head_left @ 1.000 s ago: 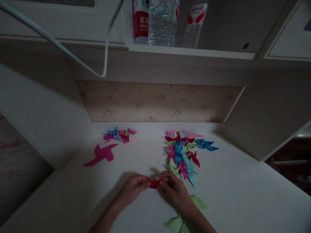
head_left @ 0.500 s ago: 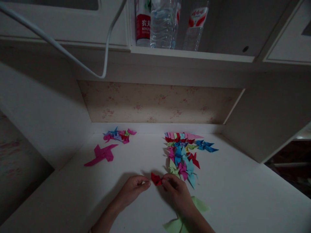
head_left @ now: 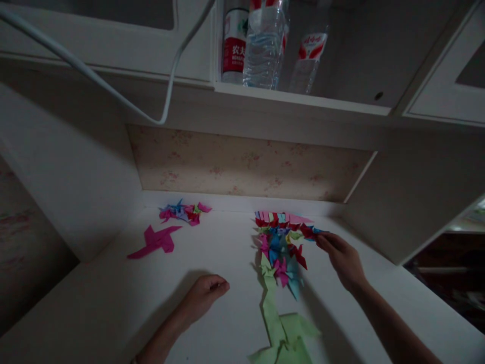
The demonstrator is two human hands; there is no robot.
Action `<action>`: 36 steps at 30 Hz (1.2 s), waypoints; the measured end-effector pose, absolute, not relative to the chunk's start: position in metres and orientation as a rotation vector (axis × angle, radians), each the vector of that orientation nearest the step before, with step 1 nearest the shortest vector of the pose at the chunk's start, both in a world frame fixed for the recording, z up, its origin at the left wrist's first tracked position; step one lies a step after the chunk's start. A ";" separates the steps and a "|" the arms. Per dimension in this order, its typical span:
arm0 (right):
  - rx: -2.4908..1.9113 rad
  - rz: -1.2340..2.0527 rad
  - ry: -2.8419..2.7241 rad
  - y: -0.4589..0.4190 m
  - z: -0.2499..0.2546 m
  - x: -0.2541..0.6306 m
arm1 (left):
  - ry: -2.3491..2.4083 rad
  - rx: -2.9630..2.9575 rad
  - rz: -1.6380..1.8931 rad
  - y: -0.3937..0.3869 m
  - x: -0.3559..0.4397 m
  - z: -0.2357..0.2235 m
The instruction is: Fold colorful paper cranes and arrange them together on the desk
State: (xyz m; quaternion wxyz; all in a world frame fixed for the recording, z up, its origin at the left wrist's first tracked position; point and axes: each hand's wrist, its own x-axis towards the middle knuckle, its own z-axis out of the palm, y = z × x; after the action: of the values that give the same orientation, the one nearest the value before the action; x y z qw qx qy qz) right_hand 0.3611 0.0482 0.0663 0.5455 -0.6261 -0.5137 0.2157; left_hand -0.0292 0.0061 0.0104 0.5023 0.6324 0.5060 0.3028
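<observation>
My right hand (head_left: 343, 258) reaches to the right end of the arranged folded-paper birds, its fingers pinched at a small red origami crane (head_left: 307, 231). Fingertips hide part of that crane and of the blue origami crane (head_left: 320, 232) beside it. My left hand (head_left: 206, 296) rests above the white desk with fingers curled and thumb against them; nothing shows in it. Between the hands lie rows of small paper cranes, among them a magenta crane (head_left: 281, 271) and a light-blue crane (head_left: 293, 275). A large pale green paper crane (head_left: 290, 333) lies nearer me, its long strip reaching toward the rows.
At the back left is a heap of small cranes (head_left: 184, 211), with a larger magenta paper crane (head_left: 157, 241) in front. Plastic bottles (head_left: 264, 50) stand on the shelf overhead. A white cable (head_left: 166, 101) hangs at upper left. Side panels bound the desk (head_left: 227, 333).
My right hand has carried the red crane from in front of my left hand to the right end of the rows. My left hand has stayed nearly in place. The view has tilted slightly.
</observation>
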 end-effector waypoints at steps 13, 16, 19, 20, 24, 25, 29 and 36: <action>-1.876 0.300 -1.684 0.113 0.022 0.428 | 1.207 1.485 0.775 0.007 -0.030 0.011; -1.873 0.344 -1.763 0.123 0.017 0.431 | 1.213 1.483 0.768 0.008 -0.030 0.010; -1.874 0.370 -1.830 0.133 0.012 0.428 | 1.233 1.490 0.752 0.008 -0.029 0.011; -1.874 0.371 -1.845 0.136 0.011 0.427 | 1.234 1.498 0.748 0.008 -0.029 0.012; -1.879 0.357 -1.870 0.145 0.005 0.419 | 1.228 1.504 0.749 0.008 -0.029 0.012; -1.884 0.356 -1.867 0.146 0.004 0.418 | 1.231 1.497 0.749 0.009 -0.029 0.012; -1.916 0.354 -1.814 0.150 0.002 0.415 | 1.213 1.503 0.747 0.009 -0.030 0.011; -1.948 0.366 -1.650 0.142 0.014 0.410 | 1.174 1.498 0.787 0.008 -0.031 0.005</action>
State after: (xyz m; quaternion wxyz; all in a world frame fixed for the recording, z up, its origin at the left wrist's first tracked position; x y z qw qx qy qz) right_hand 0.4102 0.1423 0.0136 0.2775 -0.7257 -0.6146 0.1362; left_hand -0.0314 0.0084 0.0047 0.5152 0.6233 0.4887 0.3274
